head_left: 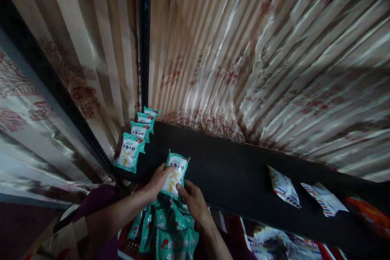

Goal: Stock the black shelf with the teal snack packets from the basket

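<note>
Between my two hands I hold a green and white snack bag with dark Chinese lettering, its front facing me. My left hand grips its left edge, thumb on the front. Lower on the right side, my right hand pinches it with the thumb over the front. The bag is held over the front part of a black shelf. At the shelf's left end, several matching snack bags lean in a row, one behind another. Below my hands lie more green bags, heaped together.
White bags with red and blue striped edges lie on the shelf at right, beside an orange bag. Below the shelf edge are more packets. A dark upright post and printed, pleated sheeting enclose the back and left.
</note>
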{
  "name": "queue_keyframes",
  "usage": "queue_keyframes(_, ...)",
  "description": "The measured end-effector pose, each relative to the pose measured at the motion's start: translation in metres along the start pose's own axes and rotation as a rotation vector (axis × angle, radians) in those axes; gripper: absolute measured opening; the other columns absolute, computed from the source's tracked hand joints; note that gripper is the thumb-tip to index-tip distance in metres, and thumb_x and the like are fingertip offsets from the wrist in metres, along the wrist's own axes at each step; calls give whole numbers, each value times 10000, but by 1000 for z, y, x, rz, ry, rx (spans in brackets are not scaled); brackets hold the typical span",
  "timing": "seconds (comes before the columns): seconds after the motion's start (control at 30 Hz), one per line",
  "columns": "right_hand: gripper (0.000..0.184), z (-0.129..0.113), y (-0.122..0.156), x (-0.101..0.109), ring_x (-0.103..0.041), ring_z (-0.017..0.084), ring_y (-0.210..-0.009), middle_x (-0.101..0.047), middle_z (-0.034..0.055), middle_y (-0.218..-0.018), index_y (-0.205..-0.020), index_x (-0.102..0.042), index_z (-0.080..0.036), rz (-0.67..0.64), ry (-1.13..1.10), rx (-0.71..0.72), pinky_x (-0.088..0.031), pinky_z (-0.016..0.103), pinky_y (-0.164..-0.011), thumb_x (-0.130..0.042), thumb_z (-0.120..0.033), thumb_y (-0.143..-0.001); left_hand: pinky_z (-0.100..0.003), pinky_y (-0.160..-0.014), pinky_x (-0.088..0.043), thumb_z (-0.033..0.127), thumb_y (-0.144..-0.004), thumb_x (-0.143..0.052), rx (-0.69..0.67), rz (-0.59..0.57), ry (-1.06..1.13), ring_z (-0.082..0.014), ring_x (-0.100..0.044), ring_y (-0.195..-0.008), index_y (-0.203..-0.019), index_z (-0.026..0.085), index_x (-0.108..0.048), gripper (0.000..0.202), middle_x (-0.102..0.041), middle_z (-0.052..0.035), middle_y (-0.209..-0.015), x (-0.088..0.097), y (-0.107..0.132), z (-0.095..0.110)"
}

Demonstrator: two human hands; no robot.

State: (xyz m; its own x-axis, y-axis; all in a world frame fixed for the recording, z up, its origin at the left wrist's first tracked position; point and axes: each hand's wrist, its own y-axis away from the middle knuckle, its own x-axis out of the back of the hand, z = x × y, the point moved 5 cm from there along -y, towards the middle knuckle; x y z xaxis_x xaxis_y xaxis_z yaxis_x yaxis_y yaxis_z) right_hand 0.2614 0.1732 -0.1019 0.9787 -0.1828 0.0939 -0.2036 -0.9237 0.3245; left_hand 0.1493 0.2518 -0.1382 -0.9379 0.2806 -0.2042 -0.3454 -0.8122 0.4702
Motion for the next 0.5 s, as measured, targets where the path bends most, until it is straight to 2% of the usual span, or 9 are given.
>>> queue_keyframes(0.1,485,1,-13,3,-600,193,-715,-683,54,-788,-924,-666,-136,5,25,-6,-458,277,-657,-614,-572,-718,-234,-581,-473,381,-759,-557,5,-9,-35,-173,-648,-683,-973,139,-594,326,-677,-39,-763,-3,-11,6)
queue_keyframes(0.3,525,5,-46,12,-575,189,-678,-666,63,-739,-875,-651,-116,44,139,-20,-424,267,-590,-582,-603,-693,-241,-706,-491,432,-768,-596,-4,72,-104,-203,-660,-886,-1070,138,-588,421,-692,-99,-1015,-4,-35,18)
queue_keyframes(0.5,498,1,-82,17,-555,181,-678,-652,58,-730,-877,-637,-111,76,170,-10,-398,253,-559,-553,-570,-703,-287,-763,-485,508,-772,-583,-57,104,-307,-230,-662,-902,-1030,155,-606,438,-712,-92,-937,-7,-70,33)
